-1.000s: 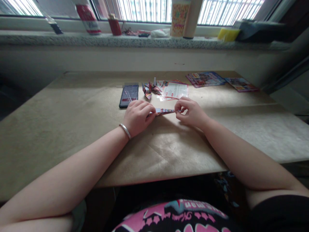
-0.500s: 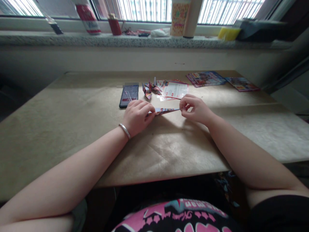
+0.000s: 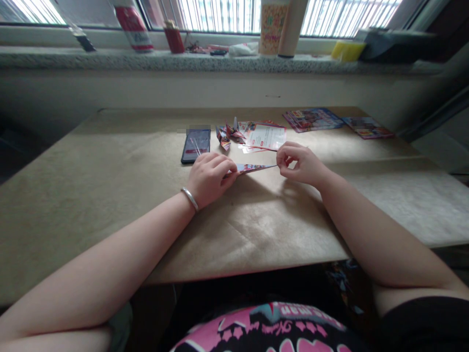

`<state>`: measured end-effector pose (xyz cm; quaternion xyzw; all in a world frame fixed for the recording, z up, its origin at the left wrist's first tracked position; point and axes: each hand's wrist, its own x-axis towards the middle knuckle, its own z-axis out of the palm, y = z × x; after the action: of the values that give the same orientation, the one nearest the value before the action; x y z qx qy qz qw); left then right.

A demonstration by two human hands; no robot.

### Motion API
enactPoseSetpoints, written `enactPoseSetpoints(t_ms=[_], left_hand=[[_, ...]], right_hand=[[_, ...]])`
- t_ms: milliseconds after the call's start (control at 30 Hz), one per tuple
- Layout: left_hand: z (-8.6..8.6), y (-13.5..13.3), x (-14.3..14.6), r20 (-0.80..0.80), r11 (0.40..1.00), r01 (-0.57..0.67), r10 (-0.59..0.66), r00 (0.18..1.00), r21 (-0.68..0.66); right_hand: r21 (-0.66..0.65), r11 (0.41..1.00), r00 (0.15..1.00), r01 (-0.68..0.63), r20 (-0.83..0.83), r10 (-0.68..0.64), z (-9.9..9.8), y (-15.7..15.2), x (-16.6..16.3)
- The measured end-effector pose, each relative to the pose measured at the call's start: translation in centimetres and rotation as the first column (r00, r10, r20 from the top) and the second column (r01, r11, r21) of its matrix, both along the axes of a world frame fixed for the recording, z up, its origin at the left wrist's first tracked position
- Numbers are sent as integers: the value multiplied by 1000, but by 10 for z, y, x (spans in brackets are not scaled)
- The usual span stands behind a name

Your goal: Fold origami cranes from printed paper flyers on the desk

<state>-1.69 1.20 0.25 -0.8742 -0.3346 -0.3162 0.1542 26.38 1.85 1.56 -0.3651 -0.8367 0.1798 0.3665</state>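
Observation:
A folded strip of colourful printed paper stretches between my hands, a little above the table. My left hand, with a silver bangle at the wrist, pinches its left end between thumb and fingers. At the tapered right end, my right hand pinches the tip, thumb and forefinger forming a ring. Just behind them lie folded paper pieces in red and dark colours, and a stack of printed sheets with a white one on top. A phone with its screen lit rests behind my left hand.
Glossy printed booklets or cards lie at the table's back right, with another pile beside them. The window sill behind holds a red and white can, a red container, a patterned cup and a yellow item.
My right hand has shifted slightly to the right, still pinching the paper's tip. The left hand has barely moved.

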Motion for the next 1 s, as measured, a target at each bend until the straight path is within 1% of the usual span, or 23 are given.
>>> enactPoseSetpoints(t_ms=[100, 433, 567, 667, 800, 933, 1000], left_hand=[[-1, 0, 0, -5, 1000, 5, -5, 1000, -18], [-1, 0, 0, -5, 999, 37, -37, 999, -15], [4, -4, 0, 38, 995, 83, -85, 996, 48], [6, -7, -1, 38, 993, 60, -64, 997, 102], [7, -7, -2, 15, 984, 46, -50, 999, 171], [7, -4, -3, -2, 992, 17, -17, 1000, 127], [7, -3, -4, -1, 994, 11, -11, 1000, 104]], right_hand=[[11, 1000, 1000, 1, 16, -1, -1, 1, 1], [2, 999, 999, 41, 24, -41, 1, 0, 2], [12, 999, 999, 39, -1, -39, 1, -1, 1], [19, 999, 999, 33, -11, -32, 0, -1, -1], [31, 997, 997, 72, -1, -72, -3, 1, -1], [44, 987, 987, 157, -18, -157, -6, 3, 1], [69, 984, 986, 164, -34, -162, -7, 2, -2]])
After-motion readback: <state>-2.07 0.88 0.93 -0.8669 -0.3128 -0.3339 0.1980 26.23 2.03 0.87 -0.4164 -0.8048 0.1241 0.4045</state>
